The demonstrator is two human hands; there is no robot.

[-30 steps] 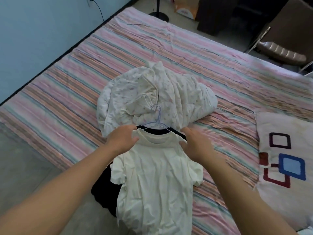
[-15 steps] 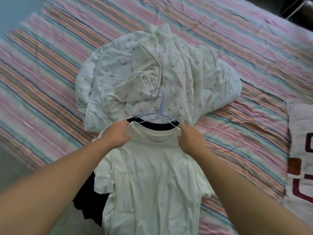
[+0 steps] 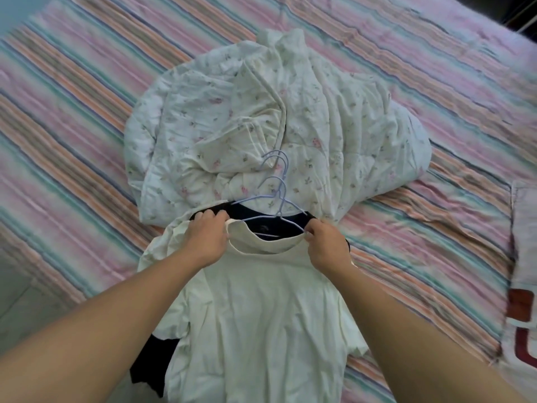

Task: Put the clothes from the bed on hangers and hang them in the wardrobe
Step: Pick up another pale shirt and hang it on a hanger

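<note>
No text, label or number can be read anywhere

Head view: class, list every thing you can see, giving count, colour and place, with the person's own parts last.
T-shirt: one, cream, bed's near edge, on top.
Dark garment: one, black, under the T-shirt.
Hangers: at least two, pale blue wire, at the collars.
Quilt: one, white floral, bunched mid-bed.
Bedsheet: one, pastel stripes, covering the bed.
Pillow: one, white with red pattern, right edge.
Left hand: pinches the collar's left side.
Right hand: pinches the collar's right side.
</note>
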